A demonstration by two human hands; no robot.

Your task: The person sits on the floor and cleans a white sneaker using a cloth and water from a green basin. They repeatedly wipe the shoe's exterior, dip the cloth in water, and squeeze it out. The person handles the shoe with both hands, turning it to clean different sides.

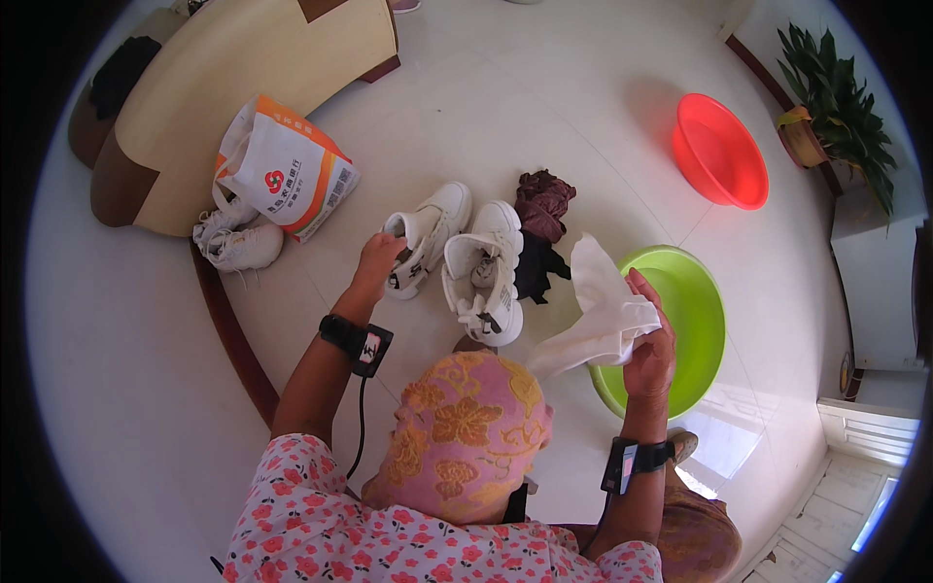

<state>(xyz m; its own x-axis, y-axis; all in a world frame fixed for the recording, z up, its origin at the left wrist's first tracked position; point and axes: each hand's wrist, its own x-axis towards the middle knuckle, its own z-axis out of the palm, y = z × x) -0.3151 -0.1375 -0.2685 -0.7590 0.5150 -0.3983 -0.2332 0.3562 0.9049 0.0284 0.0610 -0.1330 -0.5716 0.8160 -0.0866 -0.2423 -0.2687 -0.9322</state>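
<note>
My left hand has its fingers at the collar of a white high-top shoe, gripping it at the ankle opening. To the right stands a second white high-top shoe, its opening towards me and its tongue inside. My right hand holds a white cloth, which hangs loosely to the left of the palm. Behind that hand is a green plastic basin, partly covered by the hand and cloth. A dark maroon cloth and a black cloth lie crumpled beside the second shoe.
A red basin sits farther off on the tiled floor. At left, a printed white and orange bag stands by white sneakers and a wooden furniture piece. A potted plant stands at right.
</note>
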